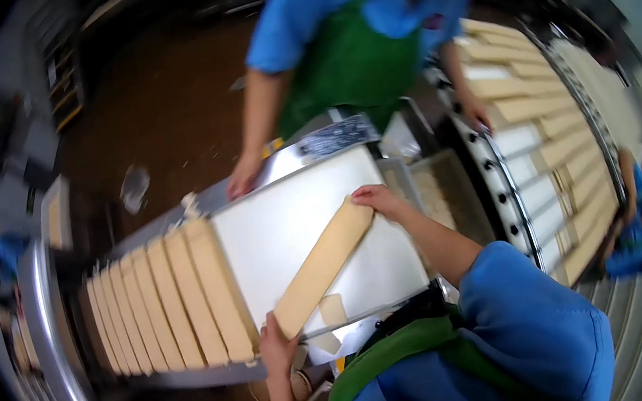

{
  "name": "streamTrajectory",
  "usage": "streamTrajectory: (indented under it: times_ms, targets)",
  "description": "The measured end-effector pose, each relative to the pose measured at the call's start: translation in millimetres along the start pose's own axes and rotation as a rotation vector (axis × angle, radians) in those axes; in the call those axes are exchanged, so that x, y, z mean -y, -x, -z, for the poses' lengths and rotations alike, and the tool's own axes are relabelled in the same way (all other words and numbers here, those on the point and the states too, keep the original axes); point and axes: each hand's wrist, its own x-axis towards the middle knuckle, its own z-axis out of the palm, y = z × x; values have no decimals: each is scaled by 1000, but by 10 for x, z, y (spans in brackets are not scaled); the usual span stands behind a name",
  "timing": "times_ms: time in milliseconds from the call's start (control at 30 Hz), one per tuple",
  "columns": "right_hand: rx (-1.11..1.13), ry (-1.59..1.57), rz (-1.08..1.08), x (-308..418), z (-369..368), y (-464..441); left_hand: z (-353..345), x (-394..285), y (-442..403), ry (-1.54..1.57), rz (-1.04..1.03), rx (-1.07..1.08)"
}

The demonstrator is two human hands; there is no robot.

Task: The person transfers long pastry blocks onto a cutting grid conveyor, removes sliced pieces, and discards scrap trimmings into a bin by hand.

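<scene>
So the left hand (277,345) and right hand (377,199) both gripped one pale strip (325,268) over the counter (275,216), tilted toward 1 o'clock. Neat row (165,300) already down at 9; more strips (558,105) sat around 2-3.

Dough strip (325,264): plain pale beige
Dough row (174,303): cream-beige, dark lines between pieces
Tabletop (299,219): plain white
Panel (337,137): mottled dark grey and white
Wearer's sleeve (522,308): blue
Co-worker's shirt (291,20): blue
Co-worker's apron (357,72): green
Floor (164,99): brown
</scene>
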Motion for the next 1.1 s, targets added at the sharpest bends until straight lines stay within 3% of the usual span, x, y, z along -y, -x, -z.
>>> streamTrajectory:
  times_ms: [33,67,100,133,167,200,267,300,400,533,700,833,900,967,1033,1100]
  targets:
    - [-8,3,-54,24,177,218,-5,-6,-41,-45,-22,75]
    - [-165,457,161,-221,353,199,-58,-52,-57,-64,-79,107]
    - [-389,809,220,74,297,447,-137,-77,-96,-111,19,122]
    - [-589,887,491,166,279,526,-222,-112,-128,-161,123,131]
    - [-550,737,492,232,212,614,-302,-145,-150,-179,82,147]
    - [-347,622,464,62,156,541,-391,-182,-205,-138,133,131]
    - [278,790,156,136,-38,699,-536,-149,-253,-78,163,78]
    - [133,1062,257,95,-195,887,-538,-122,-262,-91,134,92]
    - [2,1062,232,186,-94,1040,-574,-219,-262,-111,108,37]
    - [-181,995,324,303,496,1472,-546,-1147,-78,-205,5,-51]
    - [-473,925,487,450,1673,2466,-836,-2330,238,-21,-148,-34]
    - [-515,896,351,528,2615,3399,-1063,-3217,542,15,-281,57]
    - [-499,826,160,643,2985,3836,-1216,-3514,654,98,-430,117]
    - [-579,508,275,191,3498,4011,-1327,-3854,754,231,-338,223]
    - [-720,574,263,-55,3775,4047,-1451,-4156,867,576,-262,415]
    - [-883,570,-359,-105,4046,3959,-1714,-4256,884,590,-374,406]
